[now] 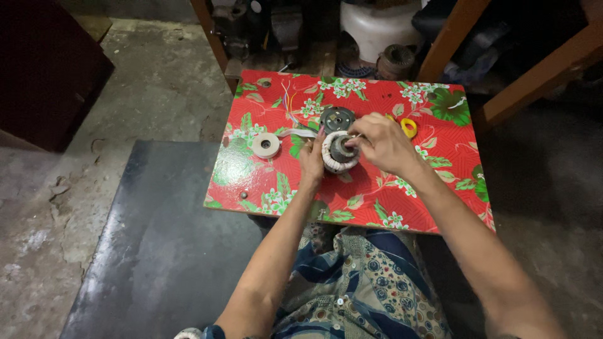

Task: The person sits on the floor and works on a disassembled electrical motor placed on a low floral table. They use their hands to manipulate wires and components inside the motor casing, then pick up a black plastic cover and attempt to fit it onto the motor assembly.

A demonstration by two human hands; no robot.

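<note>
- A round motor coil (339,152), wrapped in whitish tape with a dark metal core, sits near the middle of the red flowered worktop (377,201).
- The coil is ring-shaped, so it has no clear long side; its central axis seems to point up and slightly toward the person, with the dark core showing at the top.
- The left hand (312,158) rests against the left side of the coil, its fingers (319,137) curled upward along the taped rim, gripping that side.
- The right hand (383,143) comes in from the right and covers the coil's right edge; its fingertips (353,142) are pinched together at the top of the core. Whether they hold a wire or tape end there is too small to tell.
- Just behind the coil, almost touching it, lies a dark round metal plate (337,118), flat on the worktop.
- A roll of white tape (266,145) lies flat to the left, with a loose strip (300,132) running toward the coil.
- Thin coloured wires (290,103) trail away toward the far edge.
- A yellow ring (409,127) lies just beyond the right hand.
- The worktop stands over a grey concrete floor (157,94), with a dark slab (163,251) to the person's left.
</note>
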